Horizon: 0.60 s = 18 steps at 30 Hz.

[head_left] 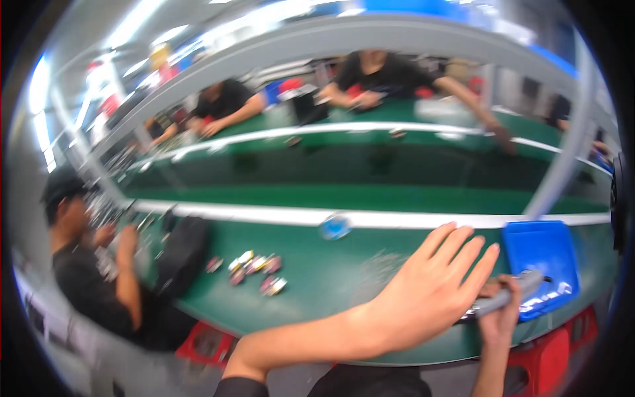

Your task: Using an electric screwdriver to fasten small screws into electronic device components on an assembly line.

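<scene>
My left hand (433, 288) reaches across the green workbench, palm down. Its fingers are stretched out and slightly apart, with nothing visible in them. Just right of it, my right hand (501, 317) is wrapped round a long grey tool (496, 304) with a dark end. My left hand hides part of this tool, and blur keeps its exact kind unclear. The tool's far end reaches over the near-left part of a blue plastic tray (570, 284), where a few small pieces lie. Left of my left hand is a scatter of tiny clear or metallic pieces (383, 270).
Several small maroon, yellow and silver parts (254, 264) lie left of centre. A round blue-centred dish (336, 226) sits by the white rail (278, 215). At left, a person (92, 264) works beside a black bag-like item (185, 255). Other people sit across the bench. Red stools (546, 360) stand below.
</scene>
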### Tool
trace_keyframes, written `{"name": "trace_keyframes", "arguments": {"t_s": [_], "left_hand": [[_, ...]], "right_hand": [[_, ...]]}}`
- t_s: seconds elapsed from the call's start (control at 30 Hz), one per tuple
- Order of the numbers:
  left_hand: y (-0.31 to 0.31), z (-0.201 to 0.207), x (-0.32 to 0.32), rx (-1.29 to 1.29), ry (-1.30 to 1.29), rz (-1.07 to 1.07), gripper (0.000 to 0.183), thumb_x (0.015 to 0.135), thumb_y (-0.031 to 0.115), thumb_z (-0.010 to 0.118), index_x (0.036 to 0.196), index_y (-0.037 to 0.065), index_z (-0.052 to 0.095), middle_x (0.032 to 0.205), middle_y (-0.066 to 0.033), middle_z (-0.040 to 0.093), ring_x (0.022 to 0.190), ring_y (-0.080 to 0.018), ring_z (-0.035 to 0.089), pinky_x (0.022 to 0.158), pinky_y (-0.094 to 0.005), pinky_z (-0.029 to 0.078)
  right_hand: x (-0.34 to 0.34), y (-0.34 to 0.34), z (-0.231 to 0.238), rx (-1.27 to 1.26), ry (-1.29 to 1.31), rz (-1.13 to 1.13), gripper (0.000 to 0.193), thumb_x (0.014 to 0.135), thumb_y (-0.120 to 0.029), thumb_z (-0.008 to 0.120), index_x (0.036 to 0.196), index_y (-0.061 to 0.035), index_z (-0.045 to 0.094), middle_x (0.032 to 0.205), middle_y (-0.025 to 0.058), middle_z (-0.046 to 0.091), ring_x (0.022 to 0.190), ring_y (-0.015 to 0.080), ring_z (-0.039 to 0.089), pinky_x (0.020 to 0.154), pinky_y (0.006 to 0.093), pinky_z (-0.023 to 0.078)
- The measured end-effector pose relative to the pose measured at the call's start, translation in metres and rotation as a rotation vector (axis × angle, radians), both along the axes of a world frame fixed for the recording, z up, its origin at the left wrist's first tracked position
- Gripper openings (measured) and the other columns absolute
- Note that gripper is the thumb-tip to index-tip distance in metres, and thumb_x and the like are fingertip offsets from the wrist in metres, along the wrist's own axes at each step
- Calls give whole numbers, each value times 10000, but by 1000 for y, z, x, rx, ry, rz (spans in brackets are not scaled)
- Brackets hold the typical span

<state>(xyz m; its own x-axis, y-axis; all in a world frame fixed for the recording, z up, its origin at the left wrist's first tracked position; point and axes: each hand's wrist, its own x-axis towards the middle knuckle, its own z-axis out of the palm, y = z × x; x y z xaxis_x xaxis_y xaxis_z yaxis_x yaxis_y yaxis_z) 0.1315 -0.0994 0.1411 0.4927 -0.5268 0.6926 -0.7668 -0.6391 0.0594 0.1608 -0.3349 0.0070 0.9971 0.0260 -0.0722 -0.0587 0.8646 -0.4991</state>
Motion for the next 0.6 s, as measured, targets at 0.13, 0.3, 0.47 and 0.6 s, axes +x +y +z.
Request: {"name": "trace_keyframes", "arguments": {"t_s": [0.13,0.3,0.47,0.6], "left_hand": [[-14,37,9,53,15,-229,472,874,186,543,1290,-36,517,1278,-169,552,1180,-300,542,982,-426,436],[9,81,-13,-166,69,-379,224,922,-14,481,1094,-103,593,952,-227,677,872,-343,663,878,-486,490],[21,91,-8,-12,407,-716,211,940,62,505,1063,-78,603,908,-229,666,816,-325,661,759,-440,534],[11,71,-1,-79,471,-901,219,786,92,659,921,-81,659,879,-197,675,757,-303,669,690,-357,554]], "right_hand": [[29,9,13,77,111,23,123,856,-172,635,880,-56,600,798,79,556,809,207,542,850,378,459],[96,34,11,191,30,142,142,843,-153,632,812,-45,545,777,95,589,789,233,594,840,390,491],[163,47,13,100,-19,65,190,845,-206,661,809,-52,556,789,89,570,795,240,616,798,392,525],[201,42,-2,107,47,-78,170,813,-184,669,805,-53,561,757,104,588,773,262,614,790,408,524]]}}
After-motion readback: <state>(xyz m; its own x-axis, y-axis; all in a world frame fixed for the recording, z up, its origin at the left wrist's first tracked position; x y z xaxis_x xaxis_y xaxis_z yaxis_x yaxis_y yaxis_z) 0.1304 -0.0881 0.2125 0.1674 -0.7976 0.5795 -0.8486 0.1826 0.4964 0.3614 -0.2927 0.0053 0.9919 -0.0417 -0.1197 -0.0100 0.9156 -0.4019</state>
